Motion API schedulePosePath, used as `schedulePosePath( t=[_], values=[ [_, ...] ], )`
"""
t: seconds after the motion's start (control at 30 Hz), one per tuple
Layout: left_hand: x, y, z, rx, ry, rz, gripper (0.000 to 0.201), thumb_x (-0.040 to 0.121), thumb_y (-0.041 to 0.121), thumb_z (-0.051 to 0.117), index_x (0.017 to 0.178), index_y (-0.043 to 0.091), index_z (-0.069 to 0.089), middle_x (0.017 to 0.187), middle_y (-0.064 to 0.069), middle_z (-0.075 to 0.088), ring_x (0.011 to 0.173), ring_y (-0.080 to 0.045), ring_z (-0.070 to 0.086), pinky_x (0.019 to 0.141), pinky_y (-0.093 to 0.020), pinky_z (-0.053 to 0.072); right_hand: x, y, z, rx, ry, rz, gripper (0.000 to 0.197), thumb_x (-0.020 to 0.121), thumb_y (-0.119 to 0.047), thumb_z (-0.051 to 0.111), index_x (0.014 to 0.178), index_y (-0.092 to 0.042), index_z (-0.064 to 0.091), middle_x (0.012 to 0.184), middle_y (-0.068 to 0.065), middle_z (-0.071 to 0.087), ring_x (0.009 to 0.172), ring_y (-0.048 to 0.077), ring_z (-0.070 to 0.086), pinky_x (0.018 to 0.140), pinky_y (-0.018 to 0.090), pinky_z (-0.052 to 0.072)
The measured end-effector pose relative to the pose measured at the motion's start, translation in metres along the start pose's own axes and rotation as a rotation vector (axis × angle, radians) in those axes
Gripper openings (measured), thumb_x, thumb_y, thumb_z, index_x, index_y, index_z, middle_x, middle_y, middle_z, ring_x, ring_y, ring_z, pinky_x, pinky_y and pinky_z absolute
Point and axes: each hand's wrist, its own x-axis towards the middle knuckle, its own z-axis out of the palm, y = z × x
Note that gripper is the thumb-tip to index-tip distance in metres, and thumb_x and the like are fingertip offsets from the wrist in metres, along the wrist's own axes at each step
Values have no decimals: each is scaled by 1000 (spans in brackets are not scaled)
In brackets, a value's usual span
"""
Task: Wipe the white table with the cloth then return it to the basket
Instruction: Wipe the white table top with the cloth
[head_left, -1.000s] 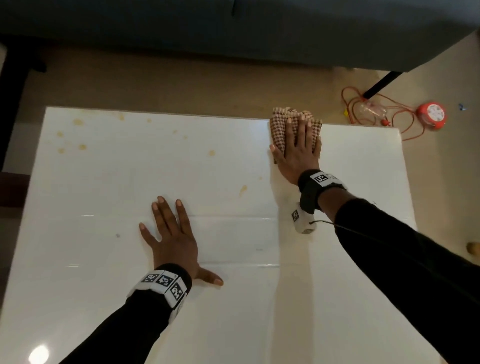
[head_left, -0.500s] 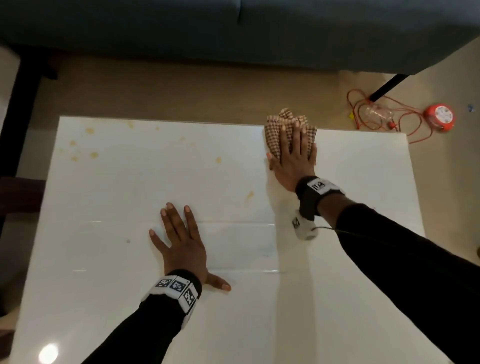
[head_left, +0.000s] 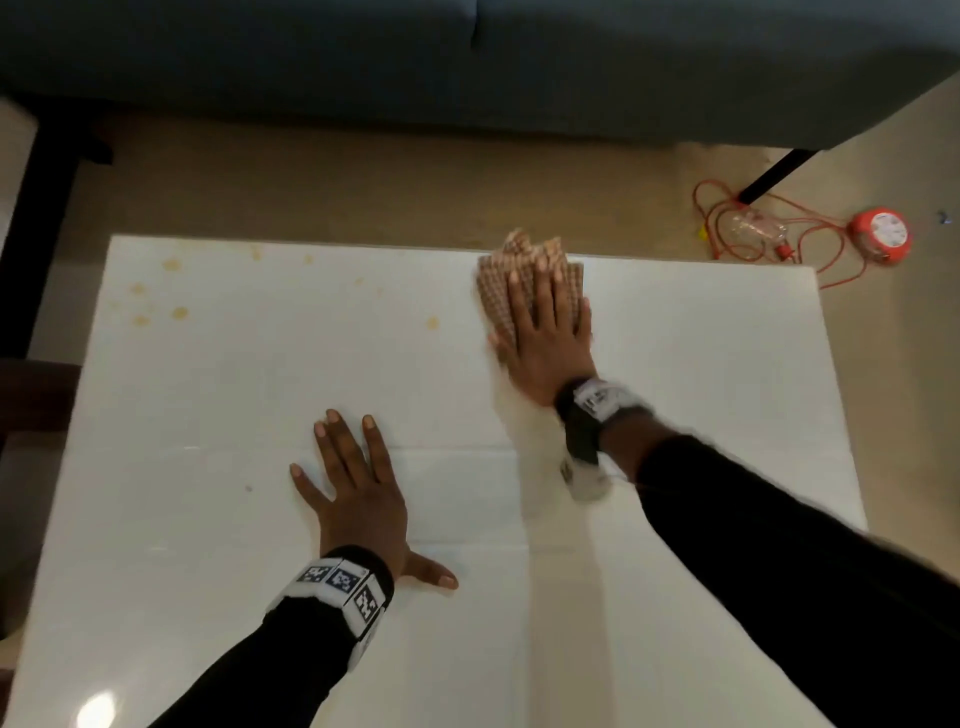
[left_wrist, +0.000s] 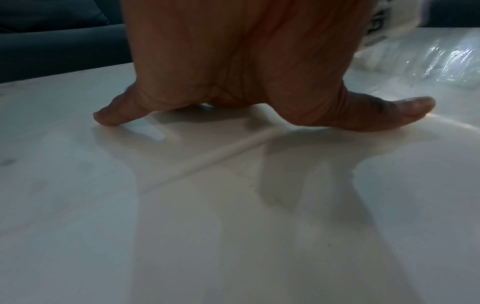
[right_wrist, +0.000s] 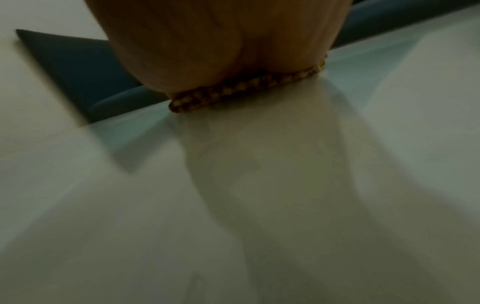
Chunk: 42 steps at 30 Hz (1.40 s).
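The checked tan cloth lies bunched at the far edge of the white table, right of centre, its tip hanging past the edge. My right hand presses flat on it with straight fingers; in the right wrist view only a strip of the cloth shows under the palm. My left hand rests flat on the bare tabletop nearer me, fingers spread, and holds nothing; the left wrist view shows it propped on the table. Yellowish stains dot the far left. No basket is in view.
A dark sofa runs along the far side, with a strip of floor between. An orange cable and a red round object lie on the floor by a black sofa leg. Dark furniture stands left of the table.
My right hand has slid the cloth leftward along the far edge. The small stain that lay left of the right wrist no longer shows. My left hand has stayed put.
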Motion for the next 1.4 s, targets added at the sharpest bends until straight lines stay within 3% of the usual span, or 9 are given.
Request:
schedulePosePath(
  t=[0.13, 0.33, 0.43, 0.6, 0.83, 0.93, 1.07, 1.3, 1.4],
  values=[
    [0, 0, -1, -1, 7, 0, 199, 7, 102, 55, 137, -8, -47, 143, -43, -47, 142, -56, -35, 115, -77, 8, 23, -12, -5, 14, -12, 87, 77, 105, -58, 23, 166, -18, -4, 172, 16, -14, 158, 38, -14, 125, 63, -5],
    [1, -1, -2, -23, -15, 2, 199, 9, 101, 58, 137, -8, -48, 141, -42, -50, 141, -56, -38, 115, -77, 6, -128, -28, 40, -11, -27, -131, 76, 104, -60, 18, 166, -20, -3, 172, 14, -14, 159, 33, -15, 126, 62, 0],
    [-1, -2, -2, -25, -4, 5, 198, 9, 101, 58, 137, -8, -47, 141, -42, -50, 141, -56, -38, 115, -77, 5, -76, -28, 27, -24, 2, -160, 76, 104, -59, 20, 166, -21, -2, 172, 14, -13, 159, 34, -11, 123, 65, 3],
    [-1, -1, -1, -15, 3, -5, 199, 9, 101, 58, 138, -7, -47, 142, -41, -49, 141, -55, -38, 115, -77, 5, 28, -43, 0, 2, -42, 52, 82, 103, -63, 21, 165, -18, -10, 170, 16, -21, 157, 38, -19, 124, 65, -7],
    [-1, -1, -3, -36, -21, -8, 199, 10, 101, 60, 137, -8, -47, 141, -41, -50, 141, -55, -38, 116, -77, 5, -121, -45, 39, 29, -51, -131, 79, 103, -63, 16, 166, -20, -5, 171, 15, -18, 158, 32, -20, 125, 61, -7],
    [1, -2, -2, -37, -18, 1, 199, 8, 101, 59, 137, -7, -48, 140, -41, -52, 140, -55, -41, 115, -78, 2, -64, -37, 26, -5, -22, -149, 81, 100, -64, 13, 166, -19, 0, 172, 16, -13, 159, 35, -15, 124, 64, -1],
    [0, -1, 0, -32, -17, -8, 200, 6, 101, 59, 137, -6, -49, 140, -40, -52, 140, -54, -41, 116, -77, 1, 26, -39, -2, 16, -17, 17, 82, 103, -63, 21, 165, -18, -5, 171, 16, -18, 158, 38, -16, 125, 64, -6],
    [1, 0, -3, -31, -45, -21, 201, 4, 100, 60, 135, -6, -50, 139, -40, -53, 140, -54, -41, 116, -77, 2, -85, 37, 11, 39, -54, -41, 83, 99, -69, 19, 165, -27, -10, 171, 5, -24, 158, 26, -21, 126, 57, -8],
    [1, 1, -1, -32, -45, -16, 201, 4, 101, 59, 134, -7, -51, 138, -41, -53, 139, -55, -41, 116, -77, 3, -63, 62, 4, 12, -40, 15, 85, 97, -71, 16, 165, -28, -10, 171, 5, -25, 158, 27, -22, 126, 57, -8]
  ],
)
